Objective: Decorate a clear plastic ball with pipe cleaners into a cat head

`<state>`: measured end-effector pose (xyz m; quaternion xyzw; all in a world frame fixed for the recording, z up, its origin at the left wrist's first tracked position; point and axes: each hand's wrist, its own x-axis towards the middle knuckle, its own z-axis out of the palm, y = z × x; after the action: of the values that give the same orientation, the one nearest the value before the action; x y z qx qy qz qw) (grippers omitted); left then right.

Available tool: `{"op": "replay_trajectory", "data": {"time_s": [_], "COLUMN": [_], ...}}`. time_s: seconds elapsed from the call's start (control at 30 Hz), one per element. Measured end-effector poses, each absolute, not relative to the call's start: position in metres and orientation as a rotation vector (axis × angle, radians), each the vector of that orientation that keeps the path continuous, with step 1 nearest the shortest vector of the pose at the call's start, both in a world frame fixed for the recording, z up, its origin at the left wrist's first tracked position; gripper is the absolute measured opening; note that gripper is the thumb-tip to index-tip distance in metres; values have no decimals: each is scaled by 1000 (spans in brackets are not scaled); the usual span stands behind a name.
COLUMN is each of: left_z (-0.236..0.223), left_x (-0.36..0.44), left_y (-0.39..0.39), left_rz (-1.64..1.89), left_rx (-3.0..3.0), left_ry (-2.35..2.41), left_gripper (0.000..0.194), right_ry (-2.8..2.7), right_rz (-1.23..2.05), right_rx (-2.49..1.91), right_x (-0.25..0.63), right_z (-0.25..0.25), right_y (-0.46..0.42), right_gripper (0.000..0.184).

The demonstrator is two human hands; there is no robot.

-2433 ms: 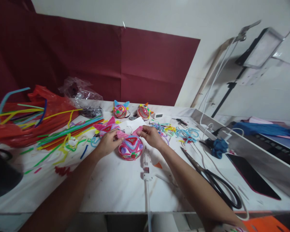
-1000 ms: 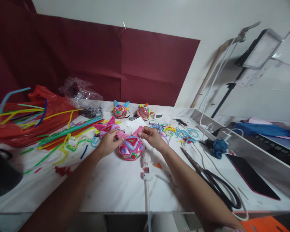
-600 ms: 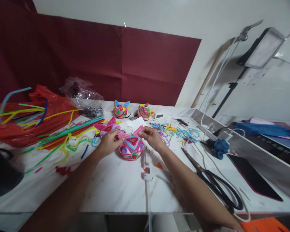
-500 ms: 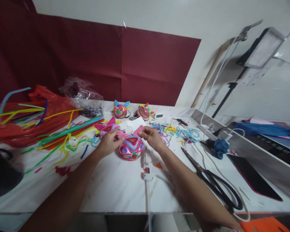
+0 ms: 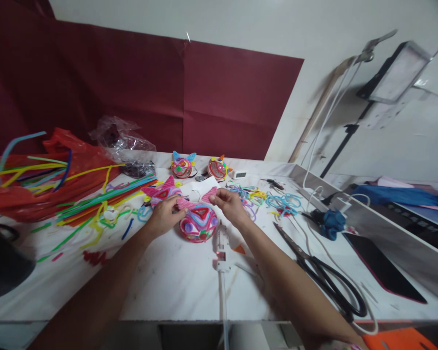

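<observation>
A round animal-face ornament [image 5: 198, 228] made of coloured pipe cleaners rests on the white table in front of me. My left hand [image 5: 164, 216] is closed, its thumb and fingers pinching the pink ear [image 5: 187, 204] on the ornament's upper left. Between the thumb and fingers of my right hand [image 5: 229, 206] is a second pink ear [image 5: 210, 195], just above the ornament's upper right; whether its base touches the ornament I cannot tell. A white glue gun [image 5: 223, 248] lies right of the ornament. Another ornament with pink ears [image 5: 163, 192] sits behind my left hand.
Two finished-looking ornaments, one blue-eared [image 5: 183, 166] and one orange-eared [image 5: 219, 168], stand at the back. Pipe cleaners [image 5: 105, 199] and a red plastic bag [image 5: 69, 146] spread over the left. Large scissors [image 5: 321, 272], cables and a black phone-like slab [image 5: 385, 267] lie at right.
My right hand has shifted slightly up with the pink ear, which now sits a little higher against the ornament. My left hand looks unmoved.
</observation>
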<state>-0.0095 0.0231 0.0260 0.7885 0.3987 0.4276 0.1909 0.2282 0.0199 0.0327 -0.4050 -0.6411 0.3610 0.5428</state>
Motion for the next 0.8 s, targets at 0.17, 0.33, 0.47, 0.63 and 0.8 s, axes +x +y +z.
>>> {"op": "replay_trajectory", "data": {"time_s": [0.17, 0.33, 0.47, 0.63, 0.8], "left_z": [27, 25, 25, 24, 25], "left_x": [-10, -10, -9, -9, -9], "left_y": [23, 24, 24, 25, 24], "left_rz": [1196, 1190, 1191, 1194, 1199], "left_rx": [2227, 2201, 2203, 2201, 2209], "left_ry": [1139, 1115, 1107, 1117, 1116], "left_gripper": [14, 15, 14, 12, 14], "right_ry": [-1525, -1540, -1553, -1579, -1621], "right_rz": [902, 913, 938, 966, 959], "right_rx": [-961, -974, -962, -944, -965], "right_x": [229, 231, 232, 234, 235], "right_z": [28, 24, 21, 18, 20], "right_y": [21, 22, 24, 25, 24], "right_gripper": [50, 52, 50, 48, 48]}}
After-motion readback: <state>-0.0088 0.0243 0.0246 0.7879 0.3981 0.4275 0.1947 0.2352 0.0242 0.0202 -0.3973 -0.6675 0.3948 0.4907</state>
